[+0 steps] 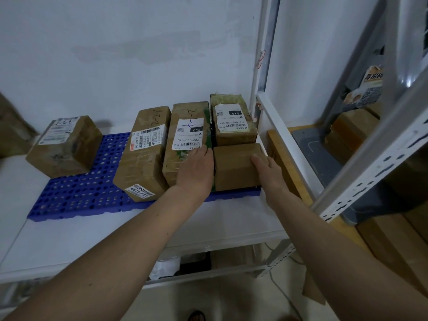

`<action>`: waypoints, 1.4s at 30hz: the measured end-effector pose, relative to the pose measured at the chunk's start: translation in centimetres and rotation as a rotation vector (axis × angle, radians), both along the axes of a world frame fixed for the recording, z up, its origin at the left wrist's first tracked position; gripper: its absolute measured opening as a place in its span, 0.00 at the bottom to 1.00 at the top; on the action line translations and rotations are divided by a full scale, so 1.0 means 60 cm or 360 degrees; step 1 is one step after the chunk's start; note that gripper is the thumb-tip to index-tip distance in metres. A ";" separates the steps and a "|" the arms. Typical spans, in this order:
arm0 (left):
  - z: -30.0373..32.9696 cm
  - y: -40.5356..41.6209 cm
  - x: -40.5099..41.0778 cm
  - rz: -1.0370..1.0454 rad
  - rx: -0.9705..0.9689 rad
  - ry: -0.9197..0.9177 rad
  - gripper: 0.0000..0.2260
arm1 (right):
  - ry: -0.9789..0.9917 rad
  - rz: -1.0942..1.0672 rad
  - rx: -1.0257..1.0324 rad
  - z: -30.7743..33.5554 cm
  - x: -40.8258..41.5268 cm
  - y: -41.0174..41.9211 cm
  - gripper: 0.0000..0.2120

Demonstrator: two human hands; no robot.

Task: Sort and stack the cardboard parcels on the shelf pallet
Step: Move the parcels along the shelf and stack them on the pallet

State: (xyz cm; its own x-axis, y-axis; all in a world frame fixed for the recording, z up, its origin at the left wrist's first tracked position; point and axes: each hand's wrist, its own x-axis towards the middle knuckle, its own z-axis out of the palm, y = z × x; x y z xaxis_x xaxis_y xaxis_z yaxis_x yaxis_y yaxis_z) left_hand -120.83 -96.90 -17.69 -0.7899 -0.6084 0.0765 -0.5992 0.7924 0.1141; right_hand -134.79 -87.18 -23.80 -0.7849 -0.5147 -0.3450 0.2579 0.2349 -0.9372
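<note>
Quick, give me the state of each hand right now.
Left hand: open, fingers straight, resting on the labelled parcel.
Right hand: open, fingers flat on the plain parcel.

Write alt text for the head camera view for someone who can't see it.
Two bare hands steady a small plain box at the right end of a blue perforated pallet on a white shelf: left hand on its left side, right hand on its right edge. Four labelled cardboard parcels also sit on the pallet.
</note>
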 end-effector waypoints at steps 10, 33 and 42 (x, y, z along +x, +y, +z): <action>-0.002 0.002 -0.002 0.0013 0.0000 -0.0052 0.29 | -0.0053 -0.0001 -0.0022 -0.001 0.000 0.002 0.24; -0.013 -0.015 -0.047 0.0026 0.0187 -0.0251 0.55 | -0.0034 0.0051 -0.0090 -0.013 -0.005 -0.012 0.23; 0.003 -0.020 -0.063 0.0061 0.0274 -0.0291 0.54 | 0.0167 0.0376 0.0014 0.032 -0.047 -0.031 0.38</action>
State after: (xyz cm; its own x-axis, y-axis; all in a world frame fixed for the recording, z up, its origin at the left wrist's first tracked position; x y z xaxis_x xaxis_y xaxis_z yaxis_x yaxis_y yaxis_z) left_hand -124.64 -98.09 -17.52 -0.7573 -0.6297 -0.1731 -0.6514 0.7471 0.1322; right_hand -137.63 -89.06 -21.89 -0.6751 -0.6852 -0.2734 0.0964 0.2855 -0.9535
